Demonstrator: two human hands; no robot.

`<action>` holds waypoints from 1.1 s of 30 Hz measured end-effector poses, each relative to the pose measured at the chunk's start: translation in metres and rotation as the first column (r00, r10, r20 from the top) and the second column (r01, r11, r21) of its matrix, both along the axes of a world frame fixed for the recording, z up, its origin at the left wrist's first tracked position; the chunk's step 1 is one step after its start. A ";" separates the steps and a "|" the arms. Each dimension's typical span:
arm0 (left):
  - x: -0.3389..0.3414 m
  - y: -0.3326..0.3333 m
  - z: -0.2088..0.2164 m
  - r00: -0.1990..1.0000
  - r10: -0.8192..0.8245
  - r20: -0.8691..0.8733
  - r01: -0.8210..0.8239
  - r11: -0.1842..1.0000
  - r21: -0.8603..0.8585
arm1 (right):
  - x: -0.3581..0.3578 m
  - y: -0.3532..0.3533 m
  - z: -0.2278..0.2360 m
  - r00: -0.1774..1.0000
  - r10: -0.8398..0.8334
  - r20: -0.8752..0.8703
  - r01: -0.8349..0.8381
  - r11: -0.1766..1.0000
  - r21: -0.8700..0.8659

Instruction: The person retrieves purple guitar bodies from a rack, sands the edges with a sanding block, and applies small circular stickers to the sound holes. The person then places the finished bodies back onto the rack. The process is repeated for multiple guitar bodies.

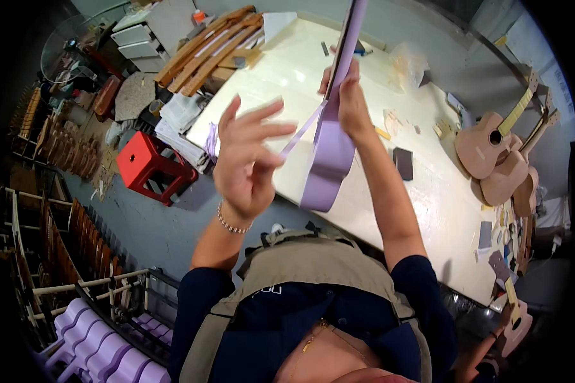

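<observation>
A lilac ukulele (329, 150) is held on its edge above the table, its neck pointing away from me. My right hand (352, 105) is closed round the neck near the body. From the neck joint, a thin lilac strip of tape (305, 129) stretches tautly down to the left. My left hand (246, 156) pinches the strip's lower end between thumb and forefinger, the other fingers spread and slightly blurred. A bunch of similar lilac strips (211, 139) hangs at the table's left edge.
The pale table (268, 108) carries wooden parts (214, 54) and a dark block (403, 163). Unpainted ukuleles (482, 145) lean at right. A red stool (152, 163) stands left; lilac bodies (99, 345) fill a rack lower left. Another person's hand (501, 329) holds a ukulele lower right.
</observation>
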State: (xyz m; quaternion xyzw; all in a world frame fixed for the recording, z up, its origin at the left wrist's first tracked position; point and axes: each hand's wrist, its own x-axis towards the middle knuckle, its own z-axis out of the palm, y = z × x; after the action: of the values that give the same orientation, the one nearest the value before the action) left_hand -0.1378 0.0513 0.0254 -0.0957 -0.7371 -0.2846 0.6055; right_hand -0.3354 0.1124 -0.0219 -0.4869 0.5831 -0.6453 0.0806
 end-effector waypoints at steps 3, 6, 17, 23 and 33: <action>0.056 0.021 -0.043 0.938 -0.344 0.044 0.306 0.882 0.359 | -0.028 0.002 0.009 0.967 -0.252 -0.025 0.253 0.964 0.078; 0.100 0.031 -0.077 0.925 -0.366 -0.097 0.330 0.654 0.681 | -0.044 0.005 0.016 0.967 -0.254 -0.024 0.255 0.960 0.113; 0.200 -0.167 -0.105 0.775 0.080 -0.627 0.625 0.053 0.779 | -0.076 0.064 0.026 0.847 0.417 0.329 -0.465 0.882 0.077; 0.451 -0.334 -0.086 0.606 0.139 -0.784 0.743 0.255 0.619 | -0.087 0.066 0.021 0.788 0.509 0.347 -0.552 0.833 0.029; 0.269 -0.173 -0.159 0.009 0.212 0.977 -0.815 0.567 -0.116 | -0.006 0.049 -0.019 0.628 -0.641 -0.442 0.679 0.729 -0.092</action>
State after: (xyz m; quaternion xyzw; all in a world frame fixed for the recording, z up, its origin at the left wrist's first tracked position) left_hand 0.1316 -0.1218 -0.1340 0.5453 -0.8077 -0.1992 0.1027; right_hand -0.3413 0.1611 -0.0405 -0.3693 0.7490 -0.4756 -0.2764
